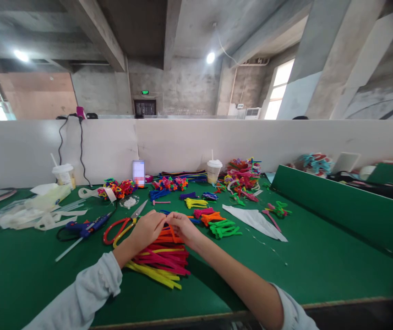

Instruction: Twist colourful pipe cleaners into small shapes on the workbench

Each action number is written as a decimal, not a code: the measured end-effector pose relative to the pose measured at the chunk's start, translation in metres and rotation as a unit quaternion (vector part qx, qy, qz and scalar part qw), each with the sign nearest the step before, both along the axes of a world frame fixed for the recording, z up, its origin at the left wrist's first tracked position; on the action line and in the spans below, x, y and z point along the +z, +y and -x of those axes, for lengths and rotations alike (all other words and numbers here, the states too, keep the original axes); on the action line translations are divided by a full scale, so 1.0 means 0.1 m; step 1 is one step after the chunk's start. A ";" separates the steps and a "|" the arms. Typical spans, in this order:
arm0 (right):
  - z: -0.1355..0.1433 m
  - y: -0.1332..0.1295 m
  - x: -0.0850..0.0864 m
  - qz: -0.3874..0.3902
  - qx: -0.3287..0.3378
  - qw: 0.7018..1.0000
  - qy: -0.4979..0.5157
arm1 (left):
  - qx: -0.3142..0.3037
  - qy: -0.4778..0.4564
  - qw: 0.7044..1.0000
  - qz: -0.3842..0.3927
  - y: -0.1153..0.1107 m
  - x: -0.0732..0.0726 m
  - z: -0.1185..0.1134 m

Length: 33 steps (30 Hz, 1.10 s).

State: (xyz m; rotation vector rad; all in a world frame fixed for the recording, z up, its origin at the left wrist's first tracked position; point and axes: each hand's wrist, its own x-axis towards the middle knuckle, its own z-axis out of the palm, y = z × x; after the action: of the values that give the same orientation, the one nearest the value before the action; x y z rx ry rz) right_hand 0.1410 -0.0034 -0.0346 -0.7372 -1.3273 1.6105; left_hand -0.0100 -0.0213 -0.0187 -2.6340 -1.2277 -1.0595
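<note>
Over a pile of loose pipe cleaners, my left hand (147,231) and my right hand (183,228) meet with their fingertips pinched together. A bent orange pipe cleaner (172,234) hangs from the pinch; the fingers hide its upper end. Beneath them lie red and pink pipe cleaners (164,260) and yellow pipe cleaners (157,275). Scissors with red and yellow handles (122,230) lie open by my left hand. Beyond my right hand are small bundles of bent pipe cleaners: green (223,228), orange (212,218), pink (203,212) and yellow (196,203).
On the left lie a blue glue gun (88,227) and crumpled plastic bags (24,213). Lidded cups (213,172) and a phone (139,173) stand near the white partition (176,142). A white paper piece (254,220) lies right of the bundles, before a green divider (334,211).
</note>
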 end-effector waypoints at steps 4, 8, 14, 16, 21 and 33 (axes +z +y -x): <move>0.01 -0.06 0.01 -0.239 -0.141 0.947 -0.161 | 0.020 -0.170 0.971 0.167 -0.01 0.01 -0.08; -0.01 -0.10 0.02 -0.451 -0.200 0.817 -0.299 | -0.035 -0.283 0.909 0.304 0.04 -0.02 -0.11; -0.04 -0.02 0.02 -0.211 -0.099 0.957 -0.172 | -0.004 -0.195 0.961 0.196 0.03 -0.02 -0.08; -0.07 0.02 0.01 -0.090 -0.006 0.992 -0.087 | 0.008 -0.128 0.986 0.108 0.02 -0.02 -0.06; -0.12 0.07 -0.01 0.066 0.116 0.991 0.024 | -0.027 -0.007 0.998 -0.048 0.03 -0.05 -0.01; -0.03 0.02 0.00 -0.026 0.052 0.998 0.021 | -0.004 -0.009 0.999 -0.053 0.02 -0.04 -0.01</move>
State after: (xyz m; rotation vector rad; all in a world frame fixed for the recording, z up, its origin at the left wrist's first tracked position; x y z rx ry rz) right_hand 0.1439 -0.0016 -0.0347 -0.6080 -1.3924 1.6578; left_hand -0.0092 -0.0190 -0.0222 -2.5570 -1.1326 -1.1187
